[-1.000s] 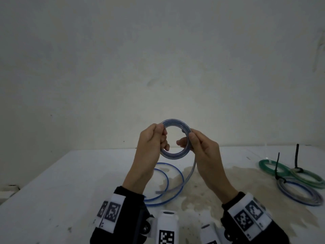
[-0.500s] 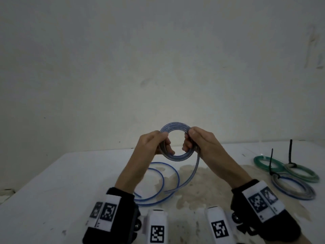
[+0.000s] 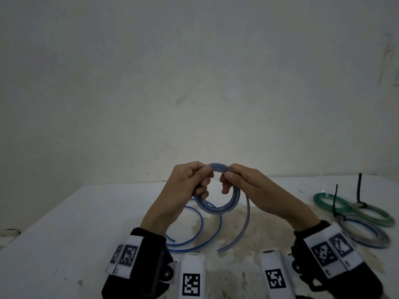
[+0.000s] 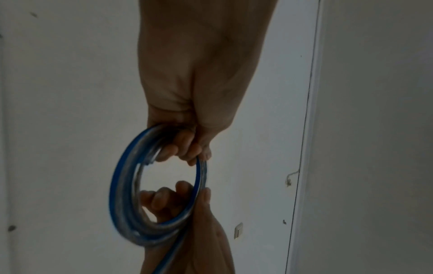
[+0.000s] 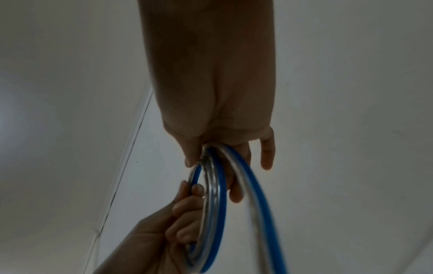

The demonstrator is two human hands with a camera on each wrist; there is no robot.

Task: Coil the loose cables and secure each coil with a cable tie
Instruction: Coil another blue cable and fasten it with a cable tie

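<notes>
Two hands were clamped on the coil (image 3: 216, 207), left hand (image 3: 187, 184) and right hand (image 3: 246, 184) opposite, likely so turns stayed stacked while the tail (image 3: 241, 231) was fed in.

Two hands show: the left hand (image 3: 185, 186) and the right hand (image 3: 248, 188). One blue-striped cable (image 3: 216, 207) is partly wound into a single coil held between them, its loose tail trailing to the table (image 3: 64, 234). Three finished coils (image 3: 364, 231) lie near the table's right edge, two green and one grey-blue. Two black cable ties (image 3: 359, 186) stand up from them.
</notes>
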